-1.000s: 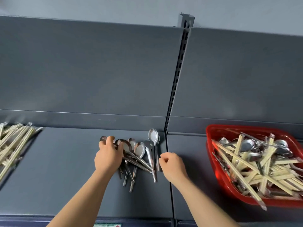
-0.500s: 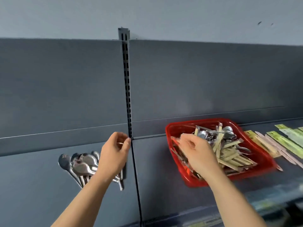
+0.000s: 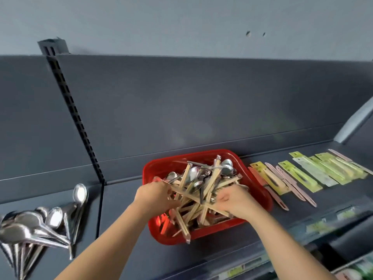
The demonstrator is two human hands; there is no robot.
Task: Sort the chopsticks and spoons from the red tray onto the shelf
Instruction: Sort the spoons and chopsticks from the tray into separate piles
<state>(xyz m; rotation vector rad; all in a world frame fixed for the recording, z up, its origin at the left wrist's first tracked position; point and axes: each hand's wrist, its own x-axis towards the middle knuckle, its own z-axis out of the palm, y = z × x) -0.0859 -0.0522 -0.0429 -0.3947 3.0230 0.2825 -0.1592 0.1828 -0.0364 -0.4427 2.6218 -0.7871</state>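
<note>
The red tray (image 3: 161, 167) sits on the grey shelf (image 3: 125, 199), heaped with wooden chopsticks (image 3: 182, 225) and metal spoons (image 3: 227, 168). Both of my hands are inside the tray. My left hand (image 3: 155, 196) reaches in from the left with its fingers curled into the chopsticks. My right hand (image 3: 234, 201) comes in from the right, its fingers curled round chopsticks near the middle of the heap. A pile of sorted spoons (image 3: 40, 225) lies on the shelf at the far left, handles toward me.
A slotted upright post (image 3: 76, 118) divides the shelf's back panel left of the tray. Green, yellow and pink packaged utensils (image 3: 302, 174) lie in a row right of the tray. A lower shelf edge with price labels (image 3: 323, 223) runs along the bottom right.
My view has swung right from the spoon pile to the red tray. My left hand left the spoons and joined my right hand in the tray among the chopsticks.
</note>
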